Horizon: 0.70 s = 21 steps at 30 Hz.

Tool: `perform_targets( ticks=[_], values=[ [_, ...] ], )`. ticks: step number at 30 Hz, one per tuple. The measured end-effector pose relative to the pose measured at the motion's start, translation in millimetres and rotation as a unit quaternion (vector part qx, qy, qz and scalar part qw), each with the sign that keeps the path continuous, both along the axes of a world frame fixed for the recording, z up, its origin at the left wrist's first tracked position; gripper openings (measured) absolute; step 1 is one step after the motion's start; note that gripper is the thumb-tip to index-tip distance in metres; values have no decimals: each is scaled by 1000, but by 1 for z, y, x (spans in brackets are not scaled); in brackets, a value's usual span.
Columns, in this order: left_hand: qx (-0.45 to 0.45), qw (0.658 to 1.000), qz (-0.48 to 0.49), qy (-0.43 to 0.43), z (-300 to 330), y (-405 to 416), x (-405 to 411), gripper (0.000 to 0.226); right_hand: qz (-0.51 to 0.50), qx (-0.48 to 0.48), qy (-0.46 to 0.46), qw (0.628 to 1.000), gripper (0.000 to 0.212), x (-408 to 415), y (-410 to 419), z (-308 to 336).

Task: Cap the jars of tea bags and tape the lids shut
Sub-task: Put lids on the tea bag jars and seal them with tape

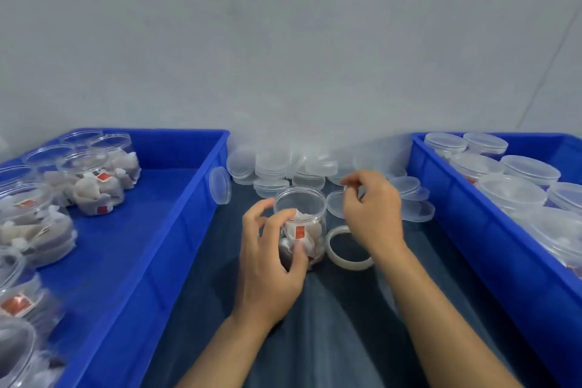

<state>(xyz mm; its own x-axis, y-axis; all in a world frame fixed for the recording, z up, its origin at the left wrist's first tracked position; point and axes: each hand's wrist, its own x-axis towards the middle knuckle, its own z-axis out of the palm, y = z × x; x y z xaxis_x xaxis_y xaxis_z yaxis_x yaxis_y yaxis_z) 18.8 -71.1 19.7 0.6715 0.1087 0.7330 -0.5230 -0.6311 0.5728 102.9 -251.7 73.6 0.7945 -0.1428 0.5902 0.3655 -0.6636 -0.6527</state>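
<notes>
Jar (300,224) of tea bags, uncapped, stands on the dark cloth (330,324) (between two blue bins), the left hand (271,264) curled round it. Just beside lies a tape roll (346,247). Farther back, the right hand (373,214) pinches a clear lid (335,203) before the lid pile (283,167).

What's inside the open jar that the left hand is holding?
Tea bags with red tags fill the jar. The left hand covers its lower left side, so what lies there cannot be seen.
</notes>
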Motion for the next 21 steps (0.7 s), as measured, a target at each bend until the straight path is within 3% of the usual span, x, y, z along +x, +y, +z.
perform_targets(
  ticks=[4,7,15,21],
  values=[
    [-3,1000,-4,-4,0,0,1,49,3,-165,182,969,30,30,-6,-23],
    [-2,1000,0,-3,-1,0,2,46,-16,-224,204,953,26,34,4,-41],
    [-6,1000,5,-15,-6,-1,5,50,-41,-168,228,958,18,40,5,-43],
    [-17,1000,-1,-6,-7,-1,6,59,8,-14,181,983,11,43,-9,-2]
  ],
)
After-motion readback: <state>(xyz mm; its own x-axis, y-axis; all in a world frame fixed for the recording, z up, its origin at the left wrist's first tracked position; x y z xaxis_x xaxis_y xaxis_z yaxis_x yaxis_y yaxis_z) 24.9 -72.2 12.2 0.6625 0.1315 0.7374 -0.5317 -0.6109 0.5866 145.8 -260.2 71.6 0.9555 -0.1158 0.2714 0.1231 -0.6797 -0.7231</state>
